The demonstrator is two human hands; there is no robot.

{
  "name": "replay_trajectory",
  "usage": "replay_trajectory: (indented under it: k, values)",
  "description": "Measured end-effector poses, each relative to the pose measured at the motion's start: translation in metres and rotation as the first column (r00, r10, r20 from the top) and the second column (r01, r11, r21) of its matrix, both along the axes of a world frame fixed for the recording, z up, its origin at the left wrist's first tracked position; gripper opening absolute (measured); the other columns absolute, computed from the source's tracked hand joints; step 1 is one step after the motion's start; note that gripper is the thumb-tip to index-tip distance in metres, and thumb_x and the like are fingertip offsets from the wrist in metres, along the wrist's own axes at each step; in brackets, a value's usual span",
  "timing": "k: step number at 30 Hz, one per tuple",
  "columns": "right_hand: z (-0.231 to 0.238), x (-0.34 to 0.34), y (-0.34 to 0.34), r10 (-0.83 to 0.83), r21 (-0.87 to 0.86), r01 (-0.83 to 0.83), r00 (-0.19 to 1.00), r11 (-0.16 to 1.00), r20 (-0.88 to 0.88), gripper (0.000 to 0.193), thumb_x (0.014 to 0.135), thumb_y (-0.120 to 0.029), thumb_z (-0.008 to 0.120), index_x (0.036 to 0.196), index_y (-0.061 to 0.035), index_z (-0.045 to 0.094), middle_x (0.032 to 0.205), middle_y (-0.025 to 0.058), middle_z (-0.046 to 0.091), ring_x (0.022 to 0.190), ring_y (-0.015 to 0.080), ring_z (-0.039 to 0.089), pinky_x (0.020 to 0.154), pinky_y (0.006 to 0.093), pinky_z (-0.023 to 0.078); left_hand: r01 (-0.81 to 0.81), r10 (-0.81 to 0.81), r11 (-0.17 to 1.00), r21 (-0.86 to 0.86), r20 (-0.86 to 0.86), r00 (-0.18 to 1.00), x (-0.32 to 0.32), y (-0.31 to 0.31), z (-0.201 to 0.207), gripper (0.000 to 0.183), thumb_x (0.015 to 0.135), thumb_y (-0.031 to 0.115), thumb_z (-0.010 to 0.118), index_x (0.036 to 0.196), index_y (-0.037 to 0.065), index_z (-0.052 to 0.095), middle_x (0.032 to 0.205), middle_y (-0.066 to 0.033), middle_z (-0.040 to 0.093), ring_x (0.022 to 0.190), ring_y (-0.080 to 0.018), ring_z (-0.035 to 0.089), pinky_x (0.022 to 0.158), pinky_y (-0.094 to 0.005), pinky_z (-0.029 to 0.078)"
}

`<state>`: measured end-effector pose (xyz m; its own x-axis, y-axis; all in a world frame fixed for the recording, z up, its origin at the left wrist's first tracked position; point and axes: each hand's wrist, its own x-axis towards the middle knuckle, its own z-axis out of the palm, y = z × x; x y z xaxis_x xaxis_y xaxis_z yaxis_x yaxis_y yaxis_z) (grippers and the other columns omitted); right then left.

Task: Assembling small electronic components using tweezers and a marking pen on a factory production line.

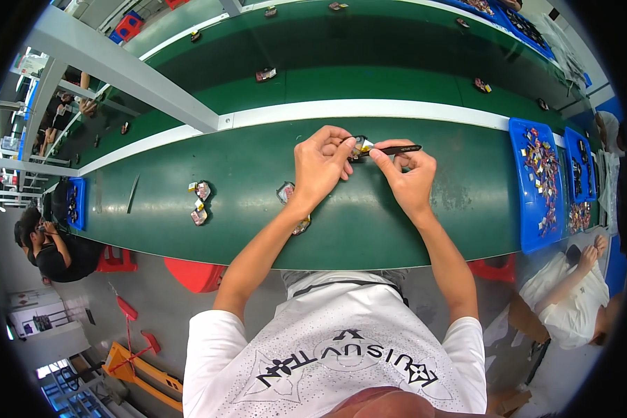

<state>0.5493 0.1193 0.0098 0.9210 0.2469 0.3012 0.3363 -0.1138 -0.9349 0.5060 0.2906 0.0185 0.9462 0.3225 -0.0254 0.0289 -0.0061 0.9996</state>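
Note:
My left hand (319,164) pinches a small assembly with black wire and silver and yellow parts (360,146) between thumb and fingers, above the far middle of the green table. Black tweezers (405,148) are gripped in my right hand (411,180). Their tips reach the assembly, though the exact contact is hidden by my fingers. Close to my left wrist lies a similar wired piece (284,190), and another (303,226) is partly covered by that forearm. Two more pieces, an upper one (202,189) and a lower one (199,217), rest farther left.
A blue tray (517,188) of small colourful parts sits at the right, beside another blue tray (570,143). A thin strip (133,194) lies on the left. Beyond the white rail (369,108), a green belt (376,78) carries scattered pieces. Co-workers sit at both ends.

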Motion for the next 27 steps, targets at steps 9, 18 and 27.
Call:
replay_trajectory:
  k: [9,18,27]
  values:
    - [-0.003,0.005,-0.001,0.088,0.184,-0.051,0.976,0.982,-0.198,0.01,0.088,-0.001,0.076,0.096,0.0049,0.073,0.08,0.0036,0.071,0.062,0.003,0.057,0.054,0.0183,0.04,0.023,-0.022,0.999,-0.046,0.032,0.999,-0.001,-0.001,-0.002,0.017,0.097,0.002,0.065,0.109,-0.01,0.062,0.09,-0.0151,0.071,0.058,-0.0141,0.065,0.046,-0.0246,0.052]
    - [0.001,0.006,-0.005,0.185,0.319,-0.08,0.932,0.944,-0.312,0.012,0.091,0.002,0.073,0.101,0.0083,0.07,0.095,0.0152,0.074,0.089,0.0191,0.074,0.078,0.0258,0.058,0.04,-0.036,0.997,-0.061,0.054,0.998,-0.001,-0.002,-0.004,0.018,0.097,0.003,0.065,0.11,-0.01,0.062,0.093,-0.0157,0.071,0.06,-0.0149,0.067,0.047,-0.0245,0.053]
    - [0.012,0.007,-0.007,0.188,0.284,-0.065,0.883,0.956,-0.43,0.012,0.091,0.002,0.072,0.101,0.0085,0.069,0.096,0.0154,0.074,0.089,0.0204,0.074,0.081,0.0276,0.059,0.065,-0.058,0.992,-0.104,0.063,0.996,-0.001,0.0,-0.005,0.019,0.098,0.003,0.065,0.111,-0.01,0.061,0.091,-0.0158,0.07,0.06,-0.0162,0.067,0.048,-0.0251,0.054]
